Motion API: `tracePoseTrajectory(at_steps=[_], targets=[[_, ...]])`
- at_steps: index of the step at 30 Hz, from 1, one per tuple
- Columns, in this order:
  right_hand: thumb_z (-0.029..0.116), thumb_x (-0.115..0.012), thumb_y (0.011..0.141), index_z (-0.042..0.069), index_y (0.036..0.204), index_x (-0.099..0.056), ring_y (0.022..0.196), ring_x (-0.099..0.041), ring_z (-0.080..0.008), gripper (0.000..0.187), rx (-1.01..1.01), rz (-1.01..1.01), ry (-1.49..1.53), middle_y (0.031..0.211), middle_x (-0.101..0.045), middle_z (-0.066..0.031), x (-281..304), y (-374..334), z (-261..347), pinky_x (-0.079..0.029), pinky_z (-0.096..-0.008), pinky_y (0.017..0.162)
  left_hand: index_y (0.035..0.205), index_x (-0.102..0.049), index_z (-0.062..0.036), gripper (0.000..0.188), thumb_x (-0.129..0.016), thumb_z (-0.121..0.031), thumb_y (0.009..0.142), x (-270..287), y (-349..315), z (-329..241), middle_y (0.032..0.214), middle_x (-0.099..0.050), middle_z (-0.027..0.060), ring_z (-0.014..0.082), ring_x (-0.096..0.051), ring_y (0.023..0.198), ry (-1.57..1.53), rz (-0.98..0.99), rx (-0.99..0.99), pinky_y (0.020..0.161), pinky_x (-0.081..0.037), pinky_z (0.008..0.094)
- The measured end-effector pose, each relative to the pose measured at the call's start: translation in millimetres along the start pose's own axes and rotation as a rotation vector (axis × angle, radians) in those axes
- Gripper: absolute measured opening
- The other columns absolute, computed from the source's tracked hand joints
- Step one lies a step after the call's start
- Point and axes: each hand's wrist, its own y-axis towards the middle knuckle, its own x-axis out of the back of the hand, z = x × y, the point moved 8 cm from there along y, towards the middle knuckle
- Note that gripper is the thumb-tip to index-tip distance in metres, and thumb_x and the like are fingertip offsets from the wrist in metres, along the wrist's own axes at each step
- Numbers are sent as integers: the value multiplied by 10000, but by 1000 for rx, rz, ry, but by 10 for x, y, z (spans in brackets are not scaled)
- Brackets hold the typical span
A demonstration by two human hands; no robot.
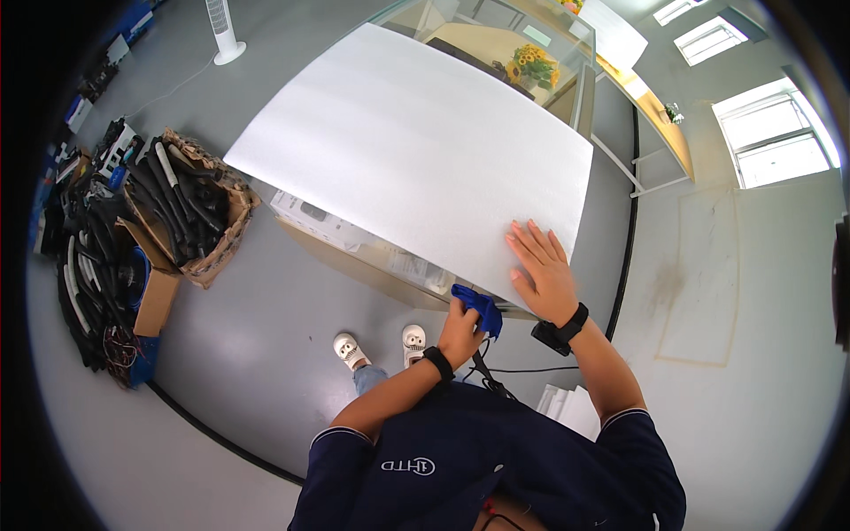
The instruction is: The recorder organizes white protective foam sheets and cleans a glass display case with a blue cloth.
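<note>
1. My left hand (457,334) grasps a blue cloth (479,307) at the table's (407,133) near edge.
2. My right hand (542,273), grasping nothing, rests palm down on the table's near right corner.
3. A cardboard box (237,212) stands left of the table.

The left hand (459,334) partly hides the blue cloth (479,308). Toward ten o'clock from it, the white board (425,133) partly covers a box (312,218). At six o'clock, the edge cuts the navy shirt (478,434); at three, a dark object (841,288) is unclear.

Crumpled blue cloth (479,305), beside flat white tabletop (416,133)
</note>
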Motion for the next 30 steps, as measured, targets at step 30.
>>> tracePoseTrajectory(at_steps=[30], targets=[[37,-437,809,-15,1058,-481,922,-516,-214,258,-323,-608,938,954,-564,-115,-164,-562,-706,-386,-321,833,907,-427,10,320,-560,-46,621,618,158,555,935,-433,203,359,-445,906,253,72,248,775,-400,372]])
